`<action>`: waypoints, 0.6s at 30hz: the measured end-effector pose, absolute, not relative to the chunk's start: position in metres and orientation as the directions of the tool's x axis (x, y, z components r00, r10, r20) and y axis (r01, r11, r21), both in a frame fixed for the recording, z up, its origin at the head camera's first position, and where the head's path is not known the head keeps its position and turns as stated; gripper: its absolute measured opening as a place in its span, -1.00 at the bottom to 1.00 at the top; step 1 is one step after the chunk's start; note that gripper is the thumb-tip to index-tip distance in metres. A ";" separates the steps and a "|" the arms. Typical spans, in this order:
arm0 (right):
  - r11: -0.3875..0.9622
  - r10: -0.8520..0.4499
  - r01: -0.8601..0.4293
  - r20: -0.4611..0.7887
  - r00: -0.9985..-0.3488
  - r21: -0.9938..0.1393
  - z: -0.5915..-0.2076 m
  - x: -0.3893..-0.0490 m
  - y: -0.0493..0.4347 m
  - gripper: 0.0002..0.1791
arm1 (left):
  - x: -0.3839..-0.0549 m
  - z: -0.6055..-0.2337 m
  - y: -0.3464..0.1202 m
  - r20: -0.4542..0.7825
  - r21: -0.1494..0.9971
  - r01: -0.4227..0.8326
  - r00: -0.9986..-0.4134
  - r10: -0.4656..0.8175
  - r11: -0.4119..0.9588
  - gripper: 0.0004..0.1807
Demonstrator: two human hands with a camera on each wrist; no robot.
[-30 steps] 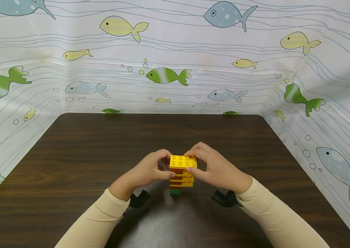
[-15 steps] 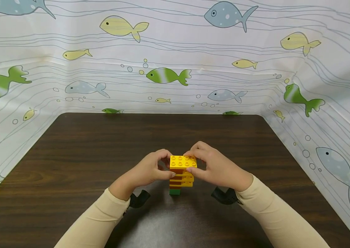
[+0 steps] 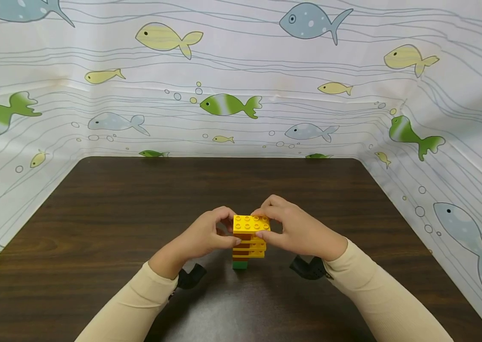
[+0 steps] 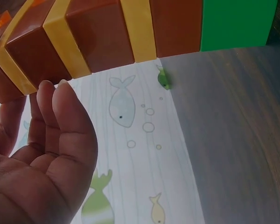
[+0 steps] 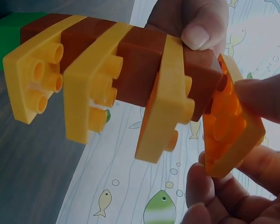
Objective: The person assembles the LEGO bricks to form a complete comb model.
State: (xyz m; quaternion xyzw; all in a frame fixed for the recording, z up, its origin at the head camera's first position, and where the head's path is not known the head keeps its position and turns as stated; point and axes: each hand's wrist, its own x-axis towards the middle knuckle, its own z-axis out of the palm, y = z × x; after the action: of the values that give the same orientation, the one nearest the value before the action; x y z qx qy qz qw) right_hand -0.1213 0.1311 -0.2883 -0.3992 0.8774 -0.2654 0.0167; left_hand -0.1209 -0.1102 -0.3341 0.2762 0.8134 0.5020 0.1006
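Note:
A tower of toy building bricks stands upright on the dark table, with a green brick (image 3: 240,265) at its foot. Above it, brown bricks (image 5: 139,56) alternate with thin yellow plates (image 5: 100,81) that jut out to one side. My left hand (image 3: 210,231) grips the tower near its top, thumb on the near face and fingers behind. With thumb and fingers, my right hand (image 3: 298,230) pinches the topmost yellow plate (image 3: 251,224). In the right wrist view that plate tilts, with a gap at one edge between it and the upper brown brick.
The dark wood-grain table (image 3: 138,190) spreads around the tower. A white fish-print curtain (image 3: 241,61) rises behind it and along both sides. Black wrist mounts (image 3: 192,276) hang beneath both wrists, low beside the tower.

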 end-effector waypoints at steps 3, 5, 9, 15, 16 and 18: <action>0.540 -0.719 -0.701 0.178 -0.672 -0.465 -0.288 -0.123 0.131 -0.64 | -0.120 -0.334 -0.110 0.115 0.870 0.350 -0.828 0.549 0.346 -0.71; 0.541 -0.725 -0.708 0.175 -0.666 -0.454 -0.287 -0.123 0.131 -0.64 | -0.120 -0.334 -0.110 0.113 0.870 0.349 -0.830 0.546 0.350 -0.70; 0.547 -0.729 -0.715 0.171 -0.662 -0.435 -0.284 -0.123 0.131 -0.64 | -0.119 -0.333 -0.110 0.104 0.866 0.344 -0.834 0.541 0.364 -0.69; 0.553 -0.727 -0.716 0.172 -0.664 -0.426 -0.282 -0.122 0.131 -0.64 | -0.116 -0.329 -0.109 0.110 0.863 0.345 -0.841 0.530 0.369 -0.60; 0.552 -0.728 -0.716 0.173 -0.664 -0.427 -0.282 -0.121 0.130 -0.64 | -0.115 -0.328 -0.109 0.115 0.866 0.342 -0.846 0.521 0.365 -0.58; 0.550 -0.728 -0.716 0.173 -0.664 -0.431 -0.283 -0.121 0.130 -0.65 | -0.114 -0.326 -0.109 0.129 0.868 0.339 -0.858 0.497 0.362 -0.59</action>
State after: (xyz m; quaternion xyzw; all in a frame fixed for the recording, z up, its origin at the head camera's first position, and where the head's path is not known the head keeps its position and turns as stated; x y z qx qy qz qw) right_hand -0.1212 0.1301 -0.2826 -0.4100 0.8802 -0.2388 0.0127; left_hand -0.1136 -0.1085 -0.3256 0.2544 0.8215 0.5043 0.0779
